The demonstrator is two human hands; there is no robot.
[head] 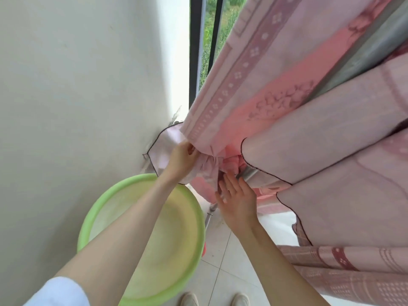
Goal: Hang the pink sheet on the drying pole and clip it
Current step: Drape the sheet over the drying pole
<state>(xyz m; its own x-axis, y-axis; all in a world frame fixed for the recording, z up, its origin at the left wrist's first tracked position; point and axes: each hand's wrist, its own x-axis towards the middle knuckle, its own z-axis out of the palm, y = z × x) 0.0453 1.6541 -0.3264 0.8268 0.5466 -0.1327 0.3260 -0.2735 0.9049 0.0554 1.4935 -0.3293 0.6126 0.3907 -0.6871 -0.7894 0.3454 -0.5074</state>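
Beside wall (77, 85), pink sheet (287, 133) hides most of pole (248, 173).

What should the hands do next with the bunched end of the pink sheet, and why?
Probably slide the gathered cloth along the pole to spread it flat. The pink sheet is already draped over the pole but crumpled into a wad where the left hand pinches its edge and the right hand lies open against the folds. No clip is visible yet.

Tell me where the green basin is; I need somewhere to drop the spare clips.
In the head view the green basin sits on the floor at lower left, by the white wall, under the left forearm and left of the bunched pink sheet.
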